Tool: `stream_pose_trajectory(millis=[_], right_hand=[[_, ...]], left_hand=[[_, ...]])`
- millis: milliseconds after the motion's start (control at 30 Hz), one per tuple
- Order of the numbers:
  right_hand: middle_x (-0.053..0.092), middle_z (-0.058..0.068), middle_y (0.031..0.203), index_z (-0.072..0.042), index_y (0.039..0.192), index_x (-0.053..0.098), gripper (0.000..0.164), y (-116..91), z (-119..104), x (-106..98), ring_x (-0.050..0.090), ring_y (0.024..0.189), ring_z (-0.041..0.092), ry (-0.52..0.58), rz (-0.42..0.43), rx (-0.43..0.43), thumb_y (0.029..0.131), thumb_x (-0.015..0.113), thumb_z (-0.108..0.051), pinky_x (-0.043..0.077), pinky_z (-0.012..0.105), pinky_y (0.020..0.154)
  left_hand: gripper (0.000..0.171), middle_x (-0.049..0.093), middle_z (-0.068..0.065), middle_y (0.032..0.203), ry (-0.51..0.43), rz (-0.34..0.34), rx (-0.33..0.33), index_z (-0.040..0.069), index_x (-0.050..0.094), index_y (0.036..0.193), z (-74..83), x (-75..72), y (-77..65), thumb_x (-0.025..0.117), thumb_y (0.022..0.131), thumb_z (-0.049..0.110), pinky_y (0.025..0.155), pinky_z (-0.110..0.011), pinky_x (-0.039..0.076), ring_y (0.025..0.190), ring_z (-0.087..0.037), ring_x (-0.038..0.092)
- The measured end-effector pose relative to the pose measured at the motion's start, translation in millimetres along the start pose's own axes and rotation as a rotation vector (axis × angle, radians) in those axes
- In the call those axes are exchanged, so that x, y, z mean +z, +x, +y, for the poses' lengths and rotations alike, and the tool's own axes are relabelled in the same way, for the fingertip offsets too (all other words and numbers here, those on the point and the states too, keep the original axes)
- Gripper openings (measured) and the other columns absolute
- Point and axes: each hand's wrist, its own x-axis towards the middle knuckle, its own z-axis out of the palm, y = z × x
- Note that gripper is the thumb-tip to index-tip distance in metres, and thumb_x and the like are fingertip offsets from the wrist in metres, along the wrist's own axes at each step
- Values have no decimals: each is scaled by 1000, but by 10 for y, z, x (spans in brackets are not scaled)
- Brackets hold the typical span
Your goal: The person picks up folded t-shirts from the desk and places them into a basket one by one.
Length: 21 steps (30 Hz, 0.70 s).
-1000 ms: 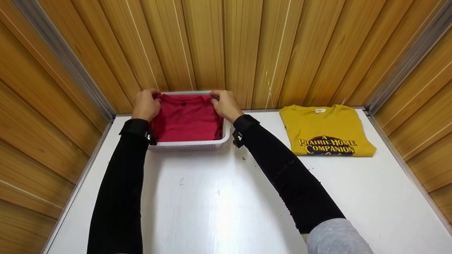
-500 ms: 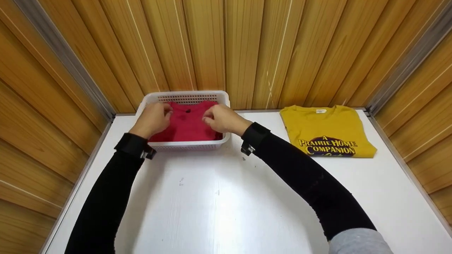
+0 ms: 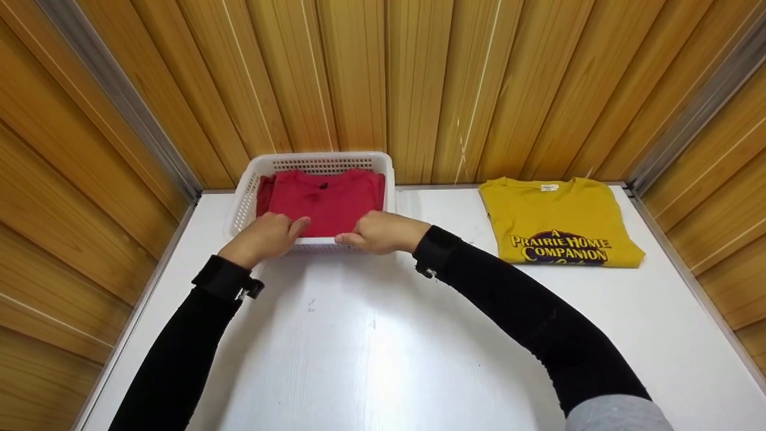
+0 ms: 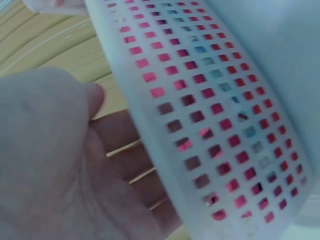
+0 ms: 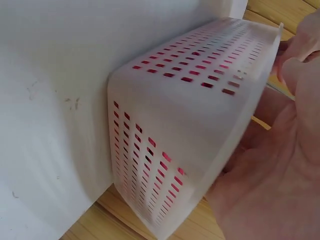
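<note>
A white perforated plastic basket (image 3: 238,197) stands against the back wall, left of centre in the head view. Inside lies a folded red shirt (image 3: 326,206), its neckline toward the back, with more dark red cloth at its sides. My left hand (image 3: 266,236) grips the front rim near the left corner, fingers over the edge into the basket. Further right, my right hand (image 3: 380,232) holds the same rim near the right corner. Both wrist views show fingers (image 4: 142,162) passing behind the rim; the fingertips are hidden. Red cloth shows through the holes of the basket.
A folded yellow T-shirt (image 3: 559,221) with purple printed lettering lies at the back right of the white table (image 3: 371,347). Wood-patterned panels (image 3: 419,90) enclose the table at the back and on both sides.
Both hands have let go of the red shirt's neckline corners, drawn back toward me, and taken hold of the basket's front rim. The shirt lies lower and nearer the front.
</note>
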Motion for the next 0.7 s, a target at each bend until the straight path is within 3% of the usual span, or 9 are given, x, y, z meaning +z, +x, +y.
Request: stream_pose_trajectory(millis=[67,167,267,333,400,467,600,700], right_hand=[[77,6,90,-5,112,84,79,23,-18,30,75,97,25,-6,-5,37,113,39,-69,60,46,99],[80,9,96,-8,115,85,84,63,-58,73,77,106,30,-33,18,67,112,32,-73,59,50,103],[70,5,77,-7,98,83,83,93,-85,117,73,91,28,-52,64,67,113,32,-71,60,48,93],[58,-1,68,-8,87,79,74,94,-84,140,65,77,23,-30,107,45,115,39,-65,57,42,82],[48,-3,63,-7,79,72,65,66,-66,148,53,68,17,4,168,6,115,48,-56,50,36,72],[48,-4,65,-7,79,71,54,6,-36,140,48,67,14,37,240,-56,115,57,-45,45,32,70],[72,0,83,-8,97,83,31,-220,40,90,62,79,12,105,382,-165,112,64,-28,54,31,79],[82,6,101,-9,111,85,25,-453,112,56,72,92,18,188,456,-192,111,65,-23,61,38,90]], left_hand=[[67,46,-2,67,5,-10,-1,16,49,66,-16,24,6,35,118,57,92,-53,54,80,-30,61],[76,53,-8,70,18,-13,-11,13,55,68,-19,55,25,29,116,65,96,-55,55,88,-35,65],[81,64,-15,79,58,-4,-23,8,64,74,12,84,46,28,115,68,99,-58,55,99,-41,69],[78,68,-17,83,78,15,-36,7,69,78,60,99,40,33,115,65,96,-58,56,99,-41,70],[68,69,-15,83,79,69,-29,8,72,81,122,117,19,43,116,58,88,-56,57,92,-39,70],[56,67,-11,79,53,155,-4,10,74,81,203,138,-15,53,114,50,81,-52,57,84,-34,68],[38,66,-5,78,-41,326,107,12,79,89,435,174,-95,66,111,40,73,-44,54,75,-25,64],[30,73,-5,87,-103,372,195,10,82,99,660,196,-139,69,110,35,76,-41,58,80,-22,66]])
